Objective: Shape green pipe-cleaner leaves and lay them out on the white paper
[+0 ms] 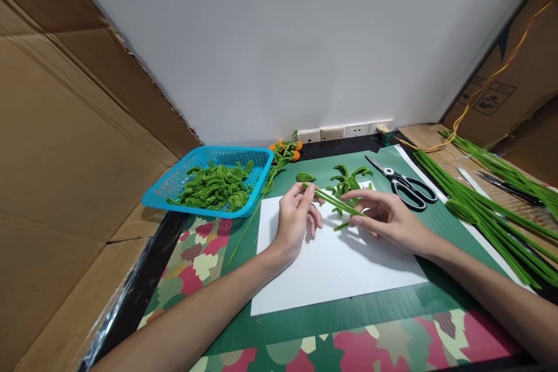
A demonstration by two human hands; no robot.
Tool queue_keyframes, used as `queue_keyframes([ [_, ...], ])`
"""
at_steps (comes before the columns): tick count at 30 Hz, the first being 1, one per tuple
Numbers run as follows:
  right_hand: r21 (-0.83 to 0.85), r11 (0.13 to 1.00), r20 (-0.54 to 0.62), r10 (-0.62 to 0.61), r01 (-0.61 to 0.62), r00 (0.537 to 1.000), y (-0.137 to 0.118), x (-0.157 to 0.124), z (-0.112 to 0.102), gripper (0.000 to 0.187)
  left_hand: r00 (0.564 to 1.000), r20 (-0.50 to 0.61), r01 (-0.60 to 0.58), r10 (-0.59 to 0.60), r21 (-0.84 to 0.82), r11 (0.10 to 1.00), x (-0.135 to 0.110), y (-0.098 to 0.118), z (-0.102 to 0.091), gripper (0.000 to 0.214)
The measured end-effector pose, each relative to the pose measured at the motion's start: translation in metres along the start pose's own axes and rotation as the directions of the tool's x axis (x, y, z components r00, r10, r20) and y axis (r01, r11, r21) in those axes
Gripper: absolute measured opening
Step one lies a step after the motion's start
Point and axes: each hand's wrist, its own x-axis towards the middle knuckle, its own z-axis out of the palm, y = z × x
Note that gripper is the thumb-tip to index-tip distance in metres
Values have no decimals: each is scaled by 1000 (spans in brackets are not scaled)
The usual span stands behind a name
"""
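Note:
Both hands hover over a white sheet of paper on the table. My left hand pinches one end of a green pipe cleaner between thumb and fingers. My right hand grips the other end of the same pipe cleaner, fingers curled around it. Just behind them lie a few bent green pipe-cleaner leaves and one single leaf.
A blue basket of green leaf pieces stands at the left. A green stem with orange flowers leans beside it. Black-handled scissors lie to the right, then a bundle of long green pipe cleaners. Cardboard walls enclose both sides.

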Motion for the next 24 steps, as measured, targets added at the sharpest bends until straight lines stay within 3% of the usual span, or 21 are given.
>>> queue_keyframes([
  [2, -3, 999, 5, -35, 35, 999, -3, -2, 0, 50, 1000, -2, -1, 1, -6, 1000, 0, 0, 0, 42],
  [5, -54, 996, 54, -70, 72, 996, -7, -5, 1, 36, 1000, -4, 0, 0, -13, 1000, 1, 0, 1, 41],
  [8, -116, 992, 93, -48, 59, 995, -9, -7, 2, 32, 1000, 17, 7, -7, -4, 1000, 1, 0, 1, 41],
  [11, -74, 997, 117, -23, 32, 993, -8, -8, 2, 32, 999, 52, 14, -15, 15, 1000, 1, 1, 0, 41],
  [18, -20, 998, 111, -49, 51, 993, -5, -7, 2, 27, 984, 177, 15, -27, 70, 997, -3, 2, 1, 39],
  [24, -132, 988, 101, -66, 79, 993, -9, -7, 4, 21, 983, 179, 24, -35, 65, 998, -4, 2, 2, 41],
])
